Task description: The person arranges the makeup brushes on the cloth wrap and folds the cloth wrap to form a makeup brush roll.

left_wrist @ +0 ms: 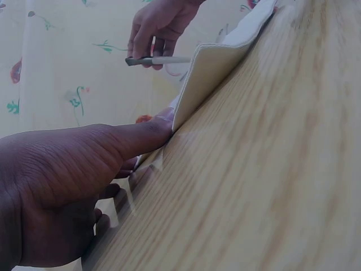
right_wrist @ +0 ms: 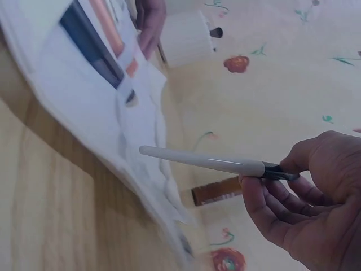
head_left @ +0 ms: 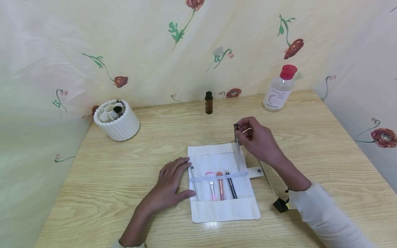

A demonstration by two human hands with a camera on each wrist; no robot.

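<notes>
You pinch one brush (right_wrist: 206, 160) by its dark end with your right hand (head_left: 258, 141), over the pouch (head_left: 224, 210) at one o'clock. Your left hand (head_left: 171, 181), thumb and fingers apart, touches its nine-o'clock edge. Pinched so high, the brush could tilt and snag the band (head_left: 243, 174). Four brushes (head_left: 221, 186) lie inside; one cup (head_left: 121, 125) stands at ten, two bottles (head_left: 209, 104) at twelve and one.

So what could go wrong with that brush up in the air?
The white-handled brush might slip, since the right grip pinches it only near its dark end. Its handle, pointing toward the pouch, might snag on the pale band. And the pouch might slide if the left grip comes off its edge.
</notes>
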